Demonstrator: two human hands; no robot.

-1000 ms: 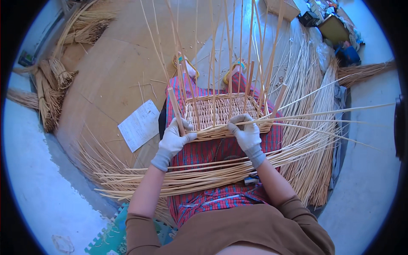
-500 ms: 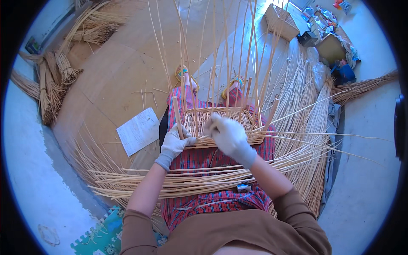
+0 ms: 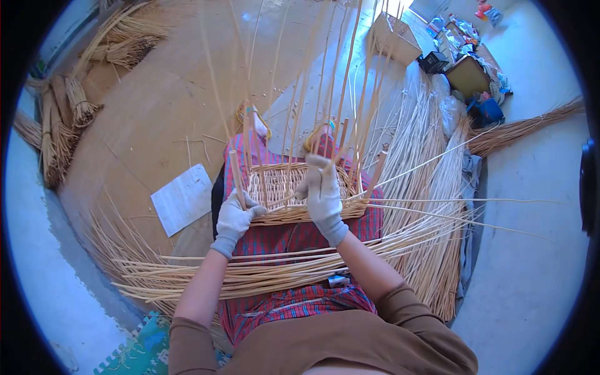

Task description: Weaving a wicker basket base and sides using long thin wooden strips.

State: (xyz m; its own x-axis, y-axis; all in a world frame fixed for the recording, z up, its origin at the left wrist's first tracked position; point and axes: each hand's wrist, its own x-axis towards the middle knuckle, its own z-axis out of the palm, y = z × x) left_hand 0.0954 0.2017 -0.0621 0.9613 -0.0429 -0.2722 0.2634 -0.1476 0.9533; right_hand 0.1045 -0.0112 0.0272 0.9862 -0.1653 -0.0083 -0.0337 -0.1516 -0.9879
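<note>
A shallow rectangular wicker basket [image 3: 267, 220] lies across my lap, its floor woven and tall thin willow stakes [image 3: 289, 134] rising from its sides. Thicker corner posts, one a wooden post [image 3: 236, 172] at the near left, stand at its ends. My left hand [image 3: 235, 219], in a white glove with a grey cuff, is closed on the basket's near left corner beside that post. Over the near side, right of the middle, my gloved right hand [image 3: 324, 195] is raised among the stakes with its fingers bent in. Whatever its fingertips hold is blurred.
Loose willow rods [image 3: 231, 275] lie across my lap. A long pile of rods [image 3: 431, 250] spreads at the right. Tied bundles [image 3: 59, 134] lean at the far left. A paper sheet [image 3: 182, 199] lies on the floor, and a cardboard box [image 3: 396, 39] stands at the back right.
My right hand has turned more upright, its fingers lifted higher over the basket. My left hand stays at the near left corner. The whole view has shifted slightly, moving the scene left.
</note>
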